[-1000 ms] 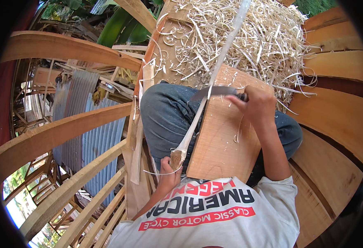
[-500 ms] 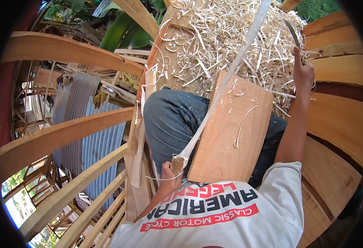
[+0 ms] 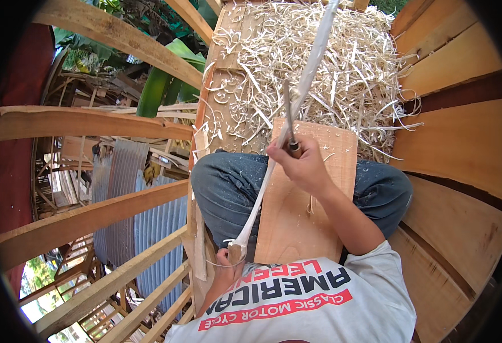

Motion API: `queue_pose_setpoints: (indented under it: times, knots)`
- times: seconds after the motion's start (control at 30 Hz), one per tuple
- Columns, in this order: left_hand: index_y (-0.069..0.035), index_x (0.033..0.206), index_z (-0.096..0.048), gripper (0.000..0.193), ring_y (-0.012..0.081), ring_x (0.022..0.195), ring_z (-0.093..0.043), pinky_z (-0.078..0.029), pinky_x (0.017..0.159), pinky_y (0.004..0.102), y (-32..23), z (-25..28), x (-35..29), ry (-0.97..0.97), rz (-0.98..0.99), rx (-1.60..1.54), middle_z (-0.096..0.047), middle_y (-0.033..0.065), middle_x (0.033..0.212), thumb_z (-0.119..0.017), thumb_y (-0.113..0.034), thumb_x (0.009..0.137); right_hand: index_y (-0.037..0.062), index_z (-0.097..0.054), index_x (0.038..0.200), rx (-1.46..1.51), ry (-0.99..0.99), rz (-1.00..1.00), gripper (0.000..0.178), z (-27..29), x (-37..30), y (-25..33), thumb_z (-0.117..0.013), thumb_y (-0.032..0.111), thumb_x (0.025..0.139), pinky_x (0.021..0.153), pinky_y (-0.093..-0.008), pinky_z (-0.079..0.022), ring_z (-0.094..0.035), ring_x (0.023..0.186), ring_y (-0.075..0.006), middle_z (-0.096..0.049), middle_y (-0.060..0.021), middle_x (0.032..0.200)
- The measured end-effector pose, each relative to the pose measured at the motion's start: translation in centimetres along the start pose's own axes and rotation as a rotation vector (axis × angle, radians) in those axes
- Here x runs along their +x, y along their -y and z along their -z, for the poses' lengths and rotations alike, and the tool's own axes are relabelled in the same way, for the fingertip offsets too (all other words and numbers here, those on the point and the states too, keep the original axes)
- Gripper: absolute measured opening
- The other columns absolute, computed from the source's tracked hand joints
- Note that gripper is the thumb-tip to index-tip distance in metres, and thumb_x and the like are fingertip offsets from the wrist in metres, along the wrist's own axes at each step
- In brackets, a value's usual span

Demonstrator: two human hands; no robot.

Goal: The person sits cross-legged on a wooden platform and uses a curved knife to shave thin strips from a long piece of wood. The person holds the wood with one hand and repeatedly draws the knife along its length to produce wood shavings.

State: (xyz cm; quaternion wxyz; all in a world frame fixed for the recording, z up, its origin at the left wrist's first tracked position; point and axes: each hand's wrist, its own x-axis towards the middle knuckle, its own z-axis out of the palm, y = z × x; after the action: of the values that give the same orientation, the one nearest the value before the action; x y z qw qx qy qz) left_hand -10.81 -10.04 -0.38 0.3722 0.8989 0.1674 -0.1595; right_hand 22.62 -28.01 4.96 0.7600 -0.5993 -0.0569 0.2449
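The long pale stick [image 3: 303, 86], brown and thicker at its near end, slants far-right over the left edge of a board [image 3: 296, 226]. The left hand [image 3: 227, 270] grips that end; the right hand [image 3: 307, 166], forearm angled inward, clasps a knife [image 3: 288, 111].

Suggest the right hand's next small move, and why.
I'd probably turn the knife crosswise to the pale stick for a light shaving pass. The right hand grips the knife close to the stick, but the blade points away from the person; the left hand holds the thick end, and curled shavings lie heaped beyond the board.
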Motion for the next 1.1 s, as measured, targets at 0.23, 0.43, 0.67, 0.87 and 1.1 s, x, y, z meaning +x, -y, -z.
queue_pose_setpoints:
  times: [0.23,0.43,0.67,0.87,1.1]
  knots:
    - [-0.001,0.115,-0.045,0.052,0.0362,0.099,-0.052,-0.040,0.086,0.0432,-5.8,11.6,0.1,0.237,0.393,0.397,-0.055,0.0188,0.105,-0.069,-0.023,0.075,-0.0018,-0.065,0.087,-0.006,0.099,-0.010,0.018,-1.0,-2.4,-2.3,-0.065,0.016,0.086,0.056,-0.0193,-0.036,-0.045,0.060,-0.0012,-0.056,0.0052,0.066]
    - [-0.005,0.118,-0.047,0.050,0.0266,0.098,-0.056,-0.043,0.086,0.0356,-16.2,17.7,4.8,-0.059,0.055,0.305,-0.057,0.0139,0.104,-0.065,-0.030,0.079,-0.0018,-0.066,0.089,-0.034,0.203,0.024,0.017,-0.7,-3.4,-1.6,-0.066,0.015,0.085,0.060,-0.0197,-0.040,-0.048,0.065,-0.0019,-0.058,0.0040,0.068]
    - [-0.003,0.104,-0.050,0.030,0.0111,0.071,-0.051,-0.043,0.066,0.0246,-15.5,7.9,12.7,0.479,-0.193,-0.634,-0.052,0.0023,0.078,-0.044,-0.031,0.097,-0.0002,-0.067,0.087,-0.114,0.296,0.122,0.017,-0.4,-4.1,-1.4,-0.069,0.016,0.083,0.055,-0.0208,-0.039,-0.047,0.061,-0.0018,-0.056,0.0035,0.065]
    - [-0.012,0.071,-0.035,0.041,0.0042,0.046,-0.023,-0.018,0.040,0.0200,-13.4,5.9,12.7,0.429,0.073,-0.958,-0.027,-0.0054,0.057,-0.035,-0.042,0.098,0.0003,-0.062,0.066,-0.485,0.079,0.250,0.037,2.1,-4.2,-0.1,-0.072,0.035,0.076,0.043,-0.0308,-0.034,-0.041,0.040,-0.0155,-0.044,-0.0072,0.045]
    - [-0.013,0.066,-0.032,0.045,0.0045,0.042,-0.022,-0.018,0.038,0.0213,-8.3,6.5,9.4,0.341,0.231,-1.001,-0.024,-0.0061,0.052,-0.033,-0.045,0.098,0.0019,-0.058,0.056,-0.939,-0.059,0.287,0.060,2.7,-2.8,-0.3,-0.062,0.059,0.075,0.046,-0.0366,-0.043,-0.056,0.046,-0.0297,-0.053,-0.0137,0.049]
